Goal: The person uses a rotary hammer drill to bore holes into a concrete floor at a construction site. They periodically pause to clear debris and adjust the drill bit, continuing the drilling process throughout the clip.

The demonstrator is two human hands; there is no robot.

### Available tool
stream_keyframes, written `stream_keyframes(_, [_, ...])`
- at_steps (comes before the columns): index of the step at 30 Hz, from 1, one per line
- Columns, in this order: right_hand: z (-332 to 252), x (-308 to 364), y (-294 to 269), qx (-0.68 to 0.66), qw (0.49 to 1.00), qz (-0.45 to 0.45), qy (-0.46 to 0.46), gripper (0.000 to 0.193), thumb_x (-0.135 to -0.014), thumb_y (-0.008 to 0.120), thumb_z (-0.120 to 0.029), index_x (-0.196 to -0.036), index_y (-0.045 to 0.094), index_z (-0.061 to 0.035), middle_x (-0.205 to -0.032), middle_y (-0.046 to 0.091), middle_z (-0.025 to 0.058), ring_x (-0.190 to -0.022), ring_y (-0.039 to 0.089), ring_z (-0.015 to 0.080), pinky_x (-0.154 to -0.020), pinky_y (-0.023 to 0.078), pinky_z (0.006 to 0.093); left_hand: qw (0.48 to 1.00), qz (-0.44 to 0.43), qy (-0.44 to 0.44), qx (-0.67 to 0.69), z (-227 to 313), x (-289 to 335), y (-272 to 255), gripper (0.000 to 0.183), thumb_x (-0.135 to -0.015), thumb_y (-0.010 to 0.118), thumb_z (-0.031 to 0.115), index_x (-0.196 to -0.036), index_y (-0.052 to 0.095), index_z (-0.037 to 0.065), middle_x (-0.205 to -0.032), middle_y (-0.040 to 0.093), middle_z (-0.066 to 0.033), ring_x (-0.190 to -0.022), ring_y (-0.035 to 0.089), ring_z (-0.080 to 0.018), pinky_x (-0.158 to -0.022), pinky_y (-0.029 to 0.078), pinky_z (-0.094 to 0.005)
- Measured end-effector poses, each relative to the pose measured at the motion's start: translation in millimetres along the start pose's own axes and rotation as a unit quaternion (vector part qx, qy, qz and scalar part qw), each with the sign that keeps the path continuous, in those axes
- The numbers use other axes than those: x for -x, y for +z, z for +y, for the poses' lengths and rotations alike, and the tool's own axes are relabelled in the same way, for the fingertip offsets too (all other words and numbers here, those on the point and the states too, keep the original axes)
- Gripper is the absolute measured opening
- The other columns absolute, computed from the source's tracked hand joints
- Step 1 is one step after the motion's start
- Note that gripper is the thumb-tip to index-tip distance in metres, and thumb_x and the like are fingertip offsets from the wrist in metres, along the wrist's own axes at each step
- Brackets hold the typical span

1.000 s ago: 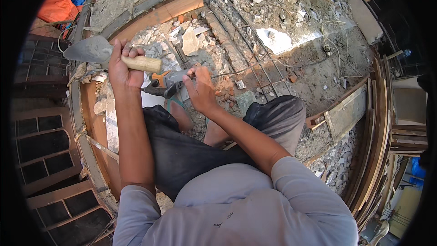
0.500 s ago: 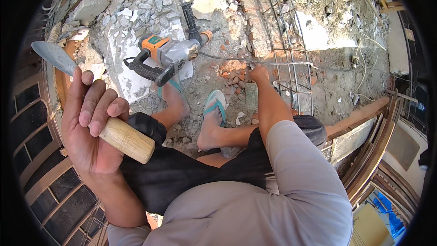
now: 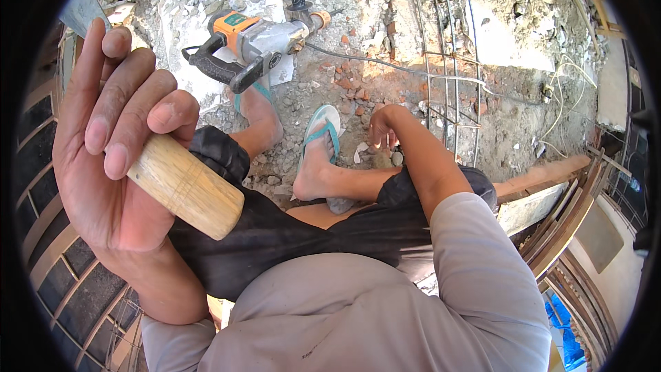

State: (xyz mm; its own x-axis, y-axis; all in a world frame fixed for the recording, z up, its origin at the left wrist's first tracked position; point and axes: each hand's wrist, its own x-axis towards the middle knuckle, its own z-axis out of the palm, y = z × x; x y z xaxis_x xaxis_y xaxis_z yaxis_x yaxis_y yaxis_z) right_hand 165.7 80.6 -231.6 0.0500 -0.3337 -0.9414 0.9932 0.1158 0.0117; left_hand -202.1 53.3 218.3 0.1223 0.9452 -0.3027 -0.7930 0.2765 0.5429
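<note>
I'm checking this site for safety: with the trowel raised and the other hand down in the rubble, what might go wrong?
The right hand picks bare among broken brick rubble, so cuts seem likely. The feet wear only an open flip-flop beside rebar mesh and the rotary hammer drill. The left hand grips the trowel handle loosely; it may slip.

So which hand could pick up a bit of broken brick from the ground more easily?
Probably the right hand. It is already down at the rubble beside the foot in the teal flip-flop, and looks free. The left hand is raised and wrapped around a trowel's round wooden handle.
</note>
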Motion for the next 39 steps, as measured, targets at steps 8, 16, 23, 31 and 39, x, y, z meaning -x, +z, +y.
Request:
stream_keyframes(8, [78.4, -67.5, -45.6, -0.054, 0.833, 0.55, 0.02, 0.047, -0.104, 0.063, -0.016, -0.146, 0.065, 0.0063, -0.156, 0.062, 0.0327, -0.139, 0.066, 0.0465, -0.11, 0.059, 0.0482, 0.999, 0.035, 0.034, -0.013, 3.5, 8.0, -9.0, 0.027, -0.127, 0.033, 0.023, -0.12, 0.051, 0.004, -0.067, 0.043, 0.0008, -0.052, 0.044, -0.0102, -0.077, 0.047, -0.0317])
stream_keyframes(16, [-34.9, -95.9, -11.1, 0.059, 0.955, 0.29, 0.032, 0.085, -0.09, 0.078, -0.017, -0.164, 0.047, 0.011, -0.18, 0.027, 0.0347, -0.162, 0.041, 0.0503, -0.125, 0.047, 0.0532, 0.997, 0.074, 0.017, 0.001, 9.2, 5.0, -11.6, 0.036, -0.128, 0.028, 0.029, -0.119, 0.052, 0.004, -0.065, 0.041, 0.0001, -0.049, 0.043, -0.0123, -0.076, 0.049, -0.0326])
stream_keyframes(23, [-23.3, -11.0, -24.7, -0.076, 0.929, 0.36, -0.05, 0.059, -0.095, 0.072, -0.029, -0.141, 0.071, 0.0073, -0.137, 0.075, 0.0286, -0.13, 0.075, 0.0371, -0.109, 0.06, 0.048, 0.997, 0.077, 0.018, -0.005, 11.6, 5.7, -16.5, 0.037, -0.128, 0.026, 0.03, -0.118, 0.051, 0.004, -0.065, 0.042, -0.0002, -0.047, 0.043, -0.013, -0.075, 0.048, -0.0326])
stream_keyframes(31, [25.2, -97.4, -19.8, 0.051, 0.857, 0.499, 0.117, 0.056, -0.099, 0.067, -0.022, -0.149, 0.068, 0.003, -0.169, 0.051, 0.0269, -0.147, 0.061, 0.0473, -0.13, 0.035, 0.0595, 0.998, 0.064, 0.025, 0.0, 13.6, 8.7, -16.6, 0.037, -0.128, 0.026, 0.03, -0.118, 0.05, 0.004, -0.065, 0.042, -0.0009, -0.047, 0.043, -0.0134, -0.076, 0.048, -0.0338])
stream_keyframes(39, [-51.3, -48.3, 0.3, 0.107, 0.962, 0.245, -0.052, 0.041, -0.089, 0.073, -0.014, -0.128, 0.083, -0.0038, -0.14, 0.077, 0.0208, -0.128, 0.076, 0.0367, -0.104, 0.062, 0.0495, 0.999, 0.034, 0.011, 0.019, 5.7, 6.8, -4.3, 0.039, -0.127, 0.028, 0.029, -0.12, 0.054, 0.001, -0.066, 0.042, -0.0005, -0.051, 0.043, -0.0126, -0.078, 0.048, -0.0339])
